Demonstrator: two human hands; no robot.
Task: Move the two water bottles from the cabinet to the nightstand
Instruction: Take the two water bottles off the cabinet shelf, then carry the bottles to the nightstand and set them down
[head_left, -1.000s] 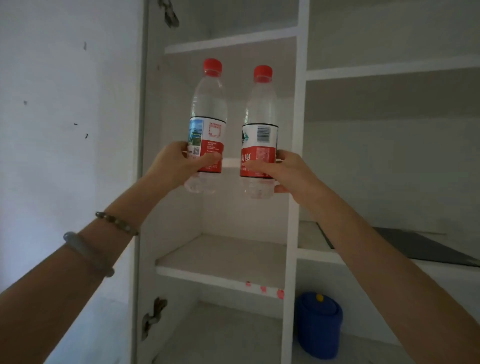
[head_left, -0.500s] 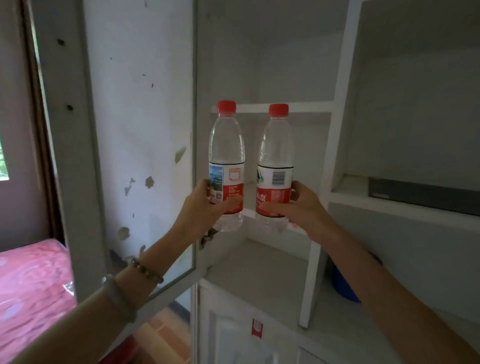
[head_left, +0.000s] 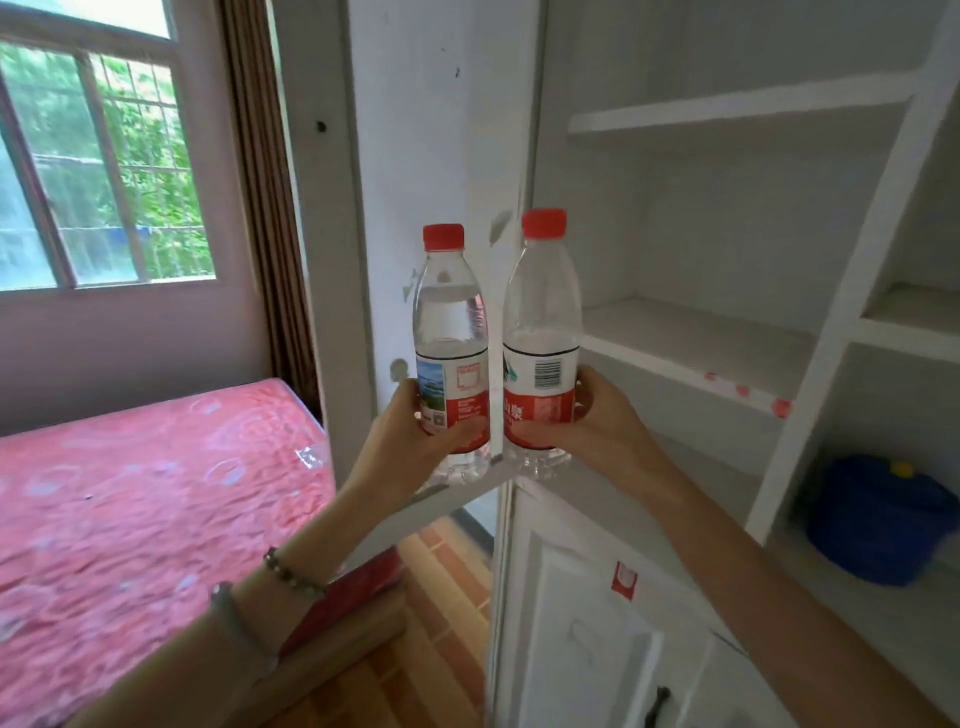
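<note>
Both bottles are coming out of the cabinet (head_left: 727, 353) toward the bed (head_left: 130, 493). Left hand (head_left: 410, 441) is gripping the left bottle (head_left: 451, 332); right hand (head_left: 597, 431) is gripping the right bottle (head_left: 541, 322), its red label showing "山泉" under a barcode.

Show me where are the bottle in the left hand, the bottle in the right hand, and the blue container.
left bottle (head_left: 451, 332), head view, clear upper body
right bottle (head_left: 541, 312), head view, clear upper body
blue container (head_left: 878, 525), head view, its side

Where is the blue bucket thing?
The blue bucket sits low on the right of the head view, inside the open cabinet, in the compartment right of the white divider.
</note>
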